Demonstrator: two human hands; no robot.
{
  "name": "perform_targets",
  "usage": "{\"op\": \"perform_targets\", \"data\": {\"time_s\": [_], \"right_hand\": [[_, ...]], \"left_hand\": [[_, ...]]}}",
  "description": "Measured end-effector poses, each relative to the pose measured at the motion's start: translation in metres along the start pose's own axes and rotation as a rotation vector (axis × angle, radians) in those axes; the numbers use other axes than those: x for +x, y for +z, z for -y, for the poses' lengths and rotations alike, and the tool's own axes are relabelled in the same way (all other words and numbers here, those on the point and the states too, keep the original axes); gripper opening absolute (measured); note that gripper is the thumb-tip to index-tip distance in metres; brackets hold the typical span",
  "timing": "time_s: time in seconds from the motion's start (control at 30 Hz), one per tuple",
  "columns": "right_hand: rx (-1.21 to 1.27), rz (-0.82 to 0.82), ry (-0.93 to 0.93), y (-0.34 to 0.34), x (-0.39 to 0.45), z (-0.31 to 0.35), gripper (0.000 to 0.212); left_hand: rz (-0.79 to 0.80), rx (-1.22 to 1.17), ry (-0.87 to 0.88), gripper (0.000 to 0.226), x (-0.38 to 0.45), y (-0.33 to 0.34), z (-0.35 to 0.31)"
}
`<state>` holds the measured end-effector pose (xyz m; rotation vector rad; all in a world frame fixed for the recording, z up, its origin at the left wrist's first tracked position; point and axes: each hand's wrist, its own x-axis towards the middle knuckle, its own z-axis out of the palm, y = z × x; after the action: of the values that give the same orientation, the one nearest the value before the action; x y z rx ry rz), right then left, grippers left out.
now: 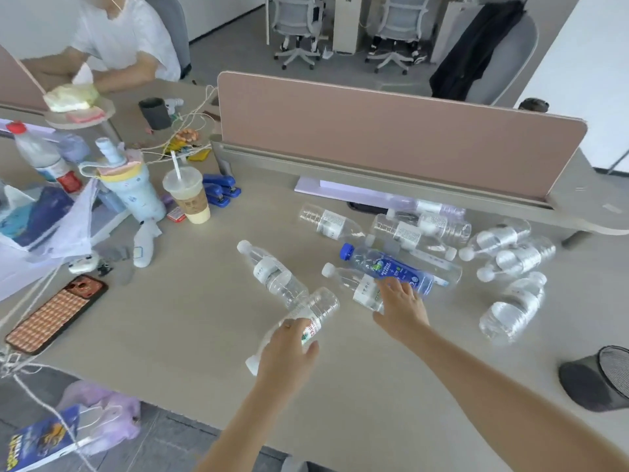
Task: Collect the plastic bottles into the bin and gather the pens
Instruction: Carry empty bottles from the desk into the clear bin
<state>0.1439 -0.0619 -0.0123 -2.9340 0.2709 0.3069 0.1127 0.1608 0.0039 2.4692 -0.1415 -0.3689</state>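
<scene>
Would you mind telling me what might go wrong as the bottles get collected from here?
The right hand reaches into touching bottles; pulling the clear bottle under the blue bottle may roll others off the desk. The left hand holds a bottle loosely; it could slip.

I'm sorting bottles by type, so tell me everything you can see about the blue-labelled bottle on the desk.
The blue-labelled bottle is clear plastic with a blue screw cap and a blue wrap label carrying white print and a small green mark; the print is too small to read. It lies on its side on the desk, cap pointing left, among clear bottles, and seems to rest against them. The right hand reaches toward it, fingertips at its lower edge and over the clear bottle beside it.
</scene>
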Motion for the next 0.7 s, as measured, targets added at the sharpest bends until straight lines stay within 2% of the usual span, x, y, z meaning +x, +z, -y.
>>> {"op": "perform_targets", "data": {"time_s": [0.17, 0.23, 0.3, 0.37, 0.53, 0.6, 0.7], "right_hand": [[-0.013, 0.028, 0.057, 0.017, 0.022, 0.015, 0.082], [0.016, 0.024, 0.091, 0.024, 0.022, 0.018, 0.085], [0.016, 0.026, 0.153, 0.033, 0.018, 0.019, 0.088], [0.01, 0.052, 0.242, 0.041, 0.011, 0.018, 0.088], [0.077, 0.036, 0.396, 0.053, -0.015, 0.013, 0.07], [0.101, 0.039, 0.442, 0.055, -0.027, 0.006, 0.068], [0.106, 0.037, 0.489, 0.057, -0.048, -0.007, 0.069]], "left_hand": [[-0.011, 0.341, 0.162, 0.046, 0.023, -0.002, 0.007], [-0.073, 0.442, 0.261, 0.065, 0.034, 0.002, 0.013], [-0.058, 0.512, 0.3, 0.084, 0.043, 0.009, 0.018], [-0.038, 0.539, 0.319, 0.092, 0.05, 0.013, 0.021], [0.047, 0.615, 0.314, 0.096, 0.059, 0.02, 0.021], [0.102, 0.73, 0.284, 0.09, 0.065, 0.024, 0.021], [0.14, 0.735, 0.251, 0.09, 0.07, 0.027, 0.026]]}}
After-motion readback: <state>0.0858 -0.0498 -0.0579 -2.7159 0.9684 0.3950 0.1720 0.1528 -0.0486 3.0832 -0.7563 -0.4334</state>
